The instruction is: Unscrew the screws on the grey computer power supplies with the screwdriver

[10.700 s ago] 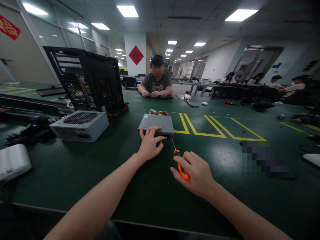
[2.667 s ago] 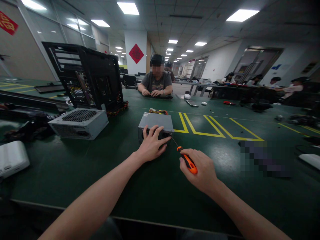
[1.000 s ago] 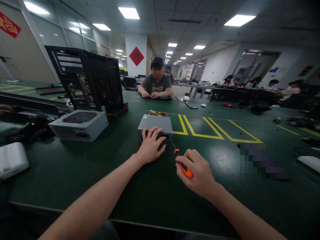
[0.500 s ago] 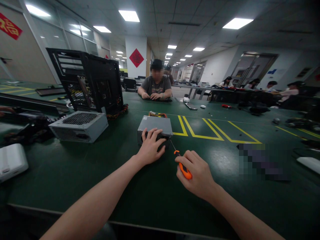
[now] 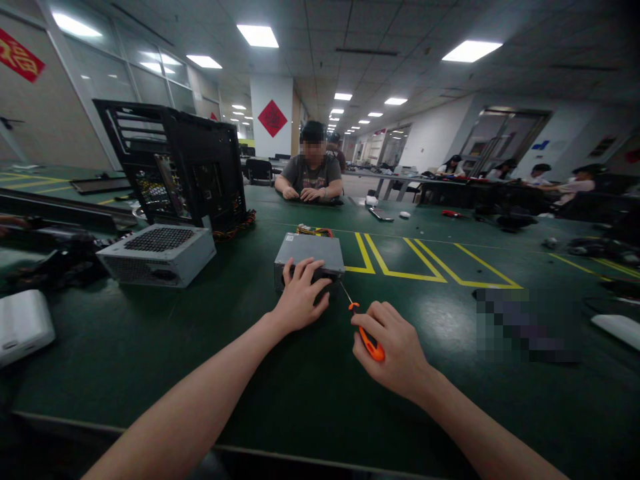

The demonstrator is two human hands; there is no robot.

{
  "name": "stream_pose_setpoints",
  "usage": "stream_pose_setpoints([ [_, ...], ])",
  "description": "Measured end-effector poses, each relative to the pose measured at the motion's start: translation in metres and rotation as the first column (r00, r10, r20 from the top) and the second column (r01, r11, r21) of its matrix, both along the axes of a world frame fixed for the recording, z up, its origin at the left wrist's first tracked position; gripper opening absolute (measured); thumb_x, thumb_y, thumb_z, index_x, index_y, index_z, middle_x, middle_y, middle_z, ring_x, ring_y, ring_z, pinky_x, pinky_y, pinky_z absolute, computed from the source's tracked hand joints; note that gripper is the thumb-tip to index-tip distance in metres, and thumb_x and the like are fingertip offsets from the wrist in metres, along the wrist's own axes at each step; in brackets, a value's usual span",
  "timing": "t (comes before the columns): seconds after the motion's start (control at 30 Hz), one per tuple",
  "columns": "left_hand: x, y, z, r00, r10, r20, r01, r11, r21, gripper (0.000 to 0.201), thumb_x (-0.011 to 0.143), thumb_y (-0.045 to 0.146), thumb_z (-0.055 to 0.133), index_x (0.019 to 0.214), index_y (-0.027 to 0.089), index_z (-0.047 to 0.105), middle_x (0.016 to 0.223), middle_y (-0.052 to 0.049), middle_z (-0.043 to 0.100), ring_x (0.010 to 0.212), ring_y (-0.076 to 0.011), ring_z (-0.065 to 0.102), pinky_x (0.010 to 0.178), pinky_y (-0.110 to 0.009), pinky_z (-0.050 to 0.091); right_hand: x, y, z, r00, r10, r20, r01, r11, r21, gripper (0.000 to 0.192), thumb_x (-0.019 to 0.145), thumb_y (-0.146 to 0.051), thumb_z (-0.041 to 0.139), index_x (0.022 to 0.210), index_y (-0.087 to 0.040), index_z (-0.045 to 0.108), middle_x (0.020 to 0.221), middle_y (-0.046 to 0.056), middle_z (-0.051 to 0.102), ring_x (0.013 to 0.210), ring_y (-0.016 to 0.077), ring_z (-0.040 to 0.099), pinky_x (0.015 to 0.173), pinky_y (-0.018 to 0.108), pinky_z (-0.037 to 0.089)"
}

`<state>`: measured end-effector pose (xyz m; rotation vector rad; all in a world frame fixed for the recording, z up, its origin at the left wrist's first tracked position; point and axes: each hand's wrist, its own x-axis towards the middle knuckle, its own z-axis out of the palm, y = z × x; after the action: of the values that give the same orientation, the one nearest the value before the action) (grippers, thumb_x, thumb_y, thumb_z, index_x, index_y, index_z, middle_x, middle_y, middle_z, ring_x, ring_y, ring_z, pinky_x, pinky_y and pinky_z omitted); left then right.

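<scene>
Steadied the box, set the driver to its corner.
Left hand (image 5: 300,300) pressed flat, fingers spread, on the near edge of the grey power supply (image 5: 310,252) mid-table; right hand (image 5: 393,350) clamped around the orange screwdriver (image 5: 367,337), tip met the unit's near right corner on the green table (image 5: 150,347).

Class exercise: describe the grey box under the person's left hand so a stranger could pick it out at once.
On the green table, just left of the yellow floor-style markings, lies a small grey metal box with the left hand pressed on its near face. Unlike the larger grilled grey box further left, its top is plain, with coloured wires behind.
</scene>
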<state>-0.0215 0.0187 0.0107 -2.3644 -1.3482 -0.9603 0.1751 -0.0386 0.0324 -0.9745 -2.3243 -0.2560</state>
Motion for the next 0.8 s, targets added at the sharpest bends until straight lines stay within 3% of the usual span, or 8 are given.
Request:
stream_pose_setpoints([
  [0.23, -0.0008, 0.0005, -0.0009, 1.0, 0.004, -0.013, -0.004, 1.0, -0.004, 0.028, 0.08, 0.03, 0.051, 0.106, 0.024, 0.061, 0.131, -0.008, 0.043, 0.125, -0.0292, 0.03, 0.105, -0.056, 0.01, 0.0001, -0.0001, 0.0014, 1.0, -0.006, 0.016, 0.006, 1.0, 0.002, 0.019, 0.082, -0.031, 0.049, 0.088, -0.017, 0.059, 0.079, 0.006, 0.052, 0.071, 0.0158, 0.047, 0.061, 0.028, 0.039],
  [0.4, -0.001, 0.0009, -0.002, 1.0, 0.012, -0.02, -0.012, 1.0, -0.005, 0.028, 0.081, 0.03, 0.05, 0.105, 0.024, 0.061, 0.131, -0.008, 0.043, 0.127, -0.0288, 0.029, 0.106, -0.055, 0.009, 0.0003, 0.001, -0.0017, 0.999, -0.014, -0.047, 0.015, 1.0, 0.026, 0.025, 0.085, -0.032, 0.046, 0.102, -0.014, 0.054, 0.076, 0.005, 0.059, 0.065, 0.0137, 0.052, 0.06, 0.027, 0.041],
  [0.6, -0.0016, 0.0005, -0.0007, 1.0, 0.008, -0.024, -0.009, 1.0, -0.015, 0.029, 0.081, 0.03, 0.05, 0.106, 0.023, 0.061, 0.131, -0.008, 0.043, 0.126, -0.0292, 0.029, 0.106, -0.055, 0.009, -0.0006, -0.0003, -0.0013, 1.0, 0.016, 0.001, -0.016, 1.0, 0.001, 0.015, 0.079, -0.021, 0.047, 0.088, -0.016, 0.058, 0.075, 0.004, 0.053, 0.066, 0.0141, 0.047, 0.06, 0.027, 0.038],
  [0.8, -0.0015, 0.0012, -0.0021, 0.999, 0.011, -0.031, -0.011, 1.0, -0.006, 0.029, 0.08, 0.03, 0.05, 0.106, 0.024, 0.06, 0.131, -0.009, 0.043, 0.126, -0.0291, 0.03, 0.105, -0.055, 0.01, -0.0022, -0.0016, 0.0014, 0.999, 0.041, 0.025, -0.041, 0.999, 0.01, 0.019, 0.083, -0.029, 0.047, 0.083, -0.016, 0.061, 0.074, 0.005, 0.05, 0.068, 0.0151, 0.045, 0.06, 0.028, 0.037],
])
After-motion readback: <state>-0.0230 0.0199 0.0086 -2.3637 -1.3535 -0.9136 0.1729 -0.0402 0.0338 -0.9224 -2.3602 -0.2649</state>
